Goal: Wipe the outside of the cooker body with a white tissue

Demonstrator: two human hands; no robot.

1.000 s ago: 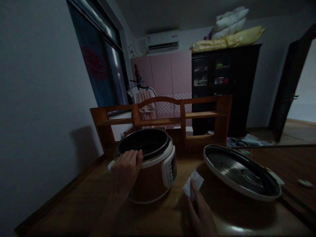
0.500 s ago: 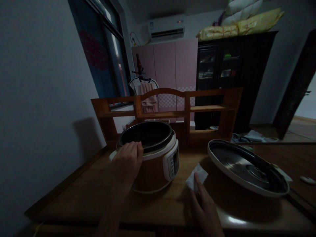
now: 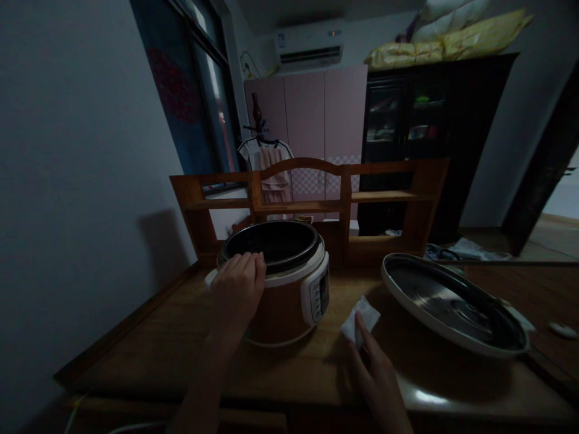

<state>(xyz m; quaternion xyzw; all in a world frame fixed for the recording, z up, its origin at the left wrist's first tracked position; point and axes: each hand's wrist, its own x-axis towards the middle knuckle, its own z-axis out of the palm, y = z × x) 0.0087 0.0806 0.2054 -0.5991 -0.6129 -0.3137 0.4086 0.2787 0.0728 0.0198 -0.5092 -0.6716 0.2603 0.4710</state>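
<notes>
A brown and white electric cooker (image 3: 275, 316) stands on the wooden desk, its black inner pot (image 3: 280, 241) uncovered. My left hand (image 3: 239, 286) is closed on the near-left rim of the cooker, knuckles up; the fingertips are hidden. To the right of the cooker, my right hand (image 3: 373, 367) holds a folded white tissue (image 3: 365, 316) between thumb and fingers, low over the desktop. The cooker's round lid (image 3: 452, 304) lies further right with its metal inner side facing up, apart from both hands.
Behind the cooker runs a low wooden shelf rack (image 3: 301, 208) along the desk's back edge. A wall (image 3: 113, 241) closes off the left side. A small white object (image 3: 563, 330) lies at far right, beyond the lid.
The camera view has shifted slightly, so the room appears a little further right. Both hands keep nearly the same places and the same hold on cooker and tissue.
</notes>
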